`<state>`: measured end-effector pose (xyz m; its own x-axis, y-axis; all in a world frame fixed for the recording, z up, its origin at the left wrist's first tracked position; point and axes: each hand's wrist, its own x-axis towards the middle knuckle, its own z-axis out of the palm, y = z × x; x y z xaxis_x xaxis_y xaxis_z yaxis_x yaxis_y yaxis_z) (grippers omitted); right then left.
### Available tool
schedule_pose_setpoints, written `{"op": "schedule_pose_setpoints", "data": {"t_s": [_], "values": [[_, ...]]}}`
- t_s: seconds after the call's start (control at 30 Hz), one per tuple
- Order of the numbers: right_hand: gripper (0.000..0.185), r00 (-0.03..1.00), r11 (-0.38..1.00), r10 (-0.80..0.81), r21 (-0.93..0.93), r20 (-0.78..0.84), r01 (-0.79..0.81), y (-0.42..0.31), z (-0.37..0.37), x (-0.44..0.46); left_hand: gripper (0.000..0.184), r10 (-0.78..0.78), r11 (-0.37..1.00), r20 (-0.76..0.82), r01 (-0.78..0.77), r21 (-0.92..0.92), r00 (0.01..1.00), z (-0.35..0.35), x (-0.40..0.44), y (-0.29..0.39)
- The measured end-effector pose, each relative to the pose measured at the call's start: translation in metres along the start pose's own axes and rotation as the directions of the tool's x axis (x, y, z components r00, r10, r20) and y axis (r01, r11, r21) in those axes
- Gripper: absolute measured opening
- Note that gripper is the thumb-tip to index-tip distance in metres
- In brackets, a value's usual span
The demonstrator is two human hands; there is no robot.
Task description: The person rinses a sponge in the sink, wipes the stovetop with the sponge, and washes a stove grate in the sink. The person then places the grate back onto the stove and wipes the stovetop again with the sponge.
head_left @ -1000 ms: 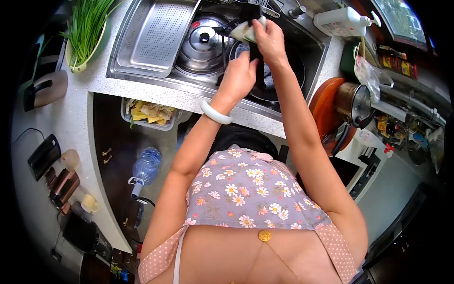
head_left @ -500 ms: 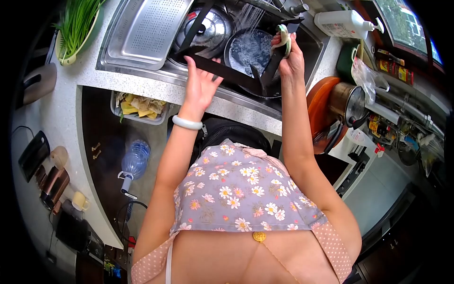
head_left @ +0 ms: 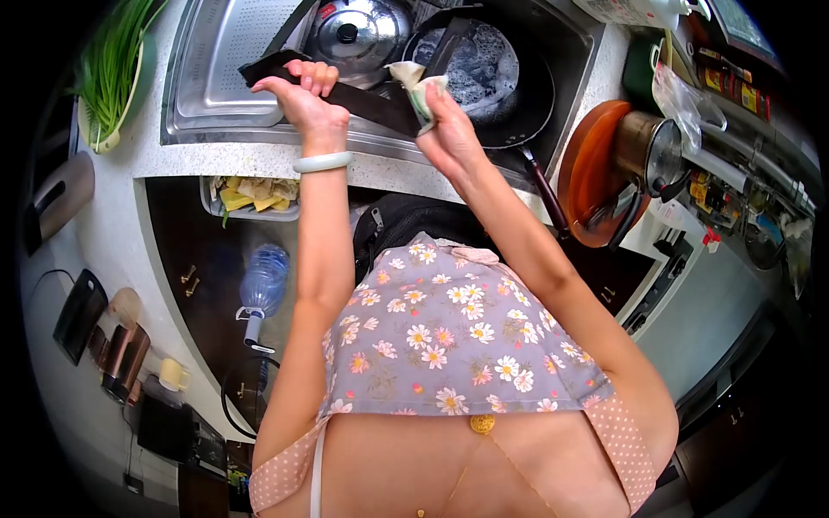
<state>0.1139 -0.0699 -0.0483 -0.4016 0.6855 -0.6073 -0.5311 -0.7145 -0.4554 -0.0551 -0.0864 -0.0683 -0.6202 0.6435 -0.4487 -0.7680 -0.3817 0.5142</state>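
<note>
A black angular frame [head_left: 373,105] is held over the front of the sink. My left hand [head_left: 308,97], with a pale bangle at the wrist, is wrapped round its left end. At its right part my right hand [head_left: 445,129] presses a whitish-green cloth [head_left: 416,91] against it. Behind the frame sit a shiny pot lid [head_left: 367,43] and a dark pan [head_left: 531,95]. A round vessel of foamy water [head_left: 479,69] lies in or over the pan. The pan's handle [head_left: 546,194] sticks out over the counter edge.
A perforated steel tray [head_left: 229,65] fills the sink's left side. Green stalks [head_left: 112,73] in a bowl stand at far left. A round wooden board [head_left: 587,173] and a pot [head_left: 639,142] are on the right. Below hangs a bin of scraps [head_left: 246,203]; a blue bottle [head_left: 263,281] stands lower.
The frame has moved left and nearer the counter edge. My left hand has closed round its end, and my right hand has moved left with the cloth. Running water is no longer visible.
</note>
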Motion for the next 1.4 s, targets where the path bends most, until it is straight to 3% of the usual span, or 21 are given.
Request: {"op": "schedule_pose_setpoints", "data": {"t_s": [0.17,0.27,0.37,0.4,0.43,0.5,0.57,0.6,0.7,0.73,0.77,0.8,0.83,0.9,0.97,1.03,1.13,1.23,1.3,1.37,1.4], "values": [[0.029,0.992,0.988,0.125,-0.090,-0.017,-0.126,-0.033,-0.011,0.028,0.065,-0.028,0.998,0.088,0.033,-0.059,0.996,0.005,-0.009,0.003],[0.035,0.998,0.998,0.040,0.051,0.055,-0.043,-0.057,-0.033,0.094,0.065,-0.070,0.995,0.098,0.076,-0.059,0.993,0.022,-0.015,0.005],[0.045,0.995,0.956,0.076,0.280,0.064,-0.091,-0.057,-0.018,0.087,0.065,-0.034,0.998,0.140,0.040,-0.042,0.990,0.021,-0.012,0.003],[0.046,0.997,0.987,0.042,0.152,0.057,-0.050,-0.048,-0.020,0.078,0.064,-0.035,0.998,0.108,0.040,-0.046,0.993,0.022,-0.010,0.005],[0.044,0.990,0.973,0.096,0.199,0.101,-0.114,-0.044,-0.017,0.059,0.064,-0.024,1.000,0.123,0.026,-0.011,0.992,0.023,-0.008,0.005],[0.041,0.973,0.977,0.166,0.110,0.161,-0.185,-0.029,-0.011,0.023,0.064,-0.002,0.998,0.147,-0.007,0.063,0.989,0.024,-0.006,0.005],[0.037,0.983,0.974,0.181,0.129,0.038,-0.184,-0.017,-0.005,-0.002,0.065,-0.012,0.996,0.179,-0.003,0.087,0.984,0.030,-0.005,0.006],[0.031,0.981,0.968,0.187,0.157,0.057,-0.194,-0.016,-0.012,-0.006,0.065,-0.034,0.996,0.191,0.017,0.090,0.981,0.035,-0.006,0.007],[0.026,0.950,0.946,0.307,-0.129,0.063,-0.298,-0.021,-0.058,0.000,0.065,-0.059,0.987,0.231,0.022,0.159,0.971,0.041,-0.012,0.002],[0.023,0.964,0.925,0.256,-0.274,-0.065,-0.264,-0.031,-0.060,-0.002,0.065,-0.060,0.984,0.246,0.017,0.175,0.967,0.042,-0.015,-0.003],[0.021,0.965,0.876,0.184,-0.413,-0.187,-0.248,-0.039,-0.064,-0.006,0.065,-0.066,0.981,0.257,0.016,0.193,0.964,0.042,-0.017,-0.005],[0.021,0.973,0.871,0.004,-0.477,-0.229,-0.116,-0.045,-0.075,-0.006,0.065,-0.058,0.976,0.255,0.001,0.219,0.965,0.044,-0.019,-0.006],[0.023,0.979,0.838,-0.175,-0.538,-0.102,0.094,-0.055,-0.083,-0.010,0.065,-0.053,0.972,0.267,-0.012,0.234,0.962,0.045,-0.018,-0.006],[0.025,0.965,0.759,-0.258,-0.627,-0.044,0.174,-0.075,-0.064,-0.028,0.065,-0.049,0.963,0.286,-0.031,0.267,0.957,0.047,-0.018,-0.007],[0.028,0.918,0.478,-0.317,-0.795,0.239,0.373,-0.060,-0.049,-0.036,0.064,-0.033,0.959,0.294,-0.052,0.278,0.955,0.048,-0.021,-0.012],[0.024,0.746,0.053,-0.481,-0.834,0.461,0.550,-0.029,-0.022,-0.033,0.063,-0.018,0.955,0.298,-0.072,0.287,0.954,0.052,-0.024,-0.019],[0.021,0.731,-0.248,-0.533,-0.905,0.425,0.345,-0.027,-0.022,-0.011,0.063,-0.037,0.948,0.320,-0.068,0.311,0.947,0.060,-0.032,-0.027],[0.019,0.726,-0.267,-0.549,-0.910,0.415,0.318,-0.038,-0.024,0.004,0.062,-0.034,0.947,0.308,-0.068,0.315,0.951,0.062,-0.035,-0.032],[0.019,0.799,0.066,-0.573,-0.962,0.183,0.267,-0.056,-0.027,0.017,0.063,-0.076,0.938,0.324,-0.043,0.344,0.943,0.059,-0.035,-0.031],[0.021,0.676,0.103,-0.685,-0.882,0.272,0.459,-0.071,-0.011,0.021,0.064,-0.145,0.927,0.338,0.009,0.374,0.930,0.057,-0.039,-0.027],[0.018,0.725,0.168,-0.614,-0.845,0.313,0.507,-0.075,0.005,0.012,0.065,-0.183,0.921,0.354,0.034,0.389,0.917,0.056,-0.041,-0.028]]}}
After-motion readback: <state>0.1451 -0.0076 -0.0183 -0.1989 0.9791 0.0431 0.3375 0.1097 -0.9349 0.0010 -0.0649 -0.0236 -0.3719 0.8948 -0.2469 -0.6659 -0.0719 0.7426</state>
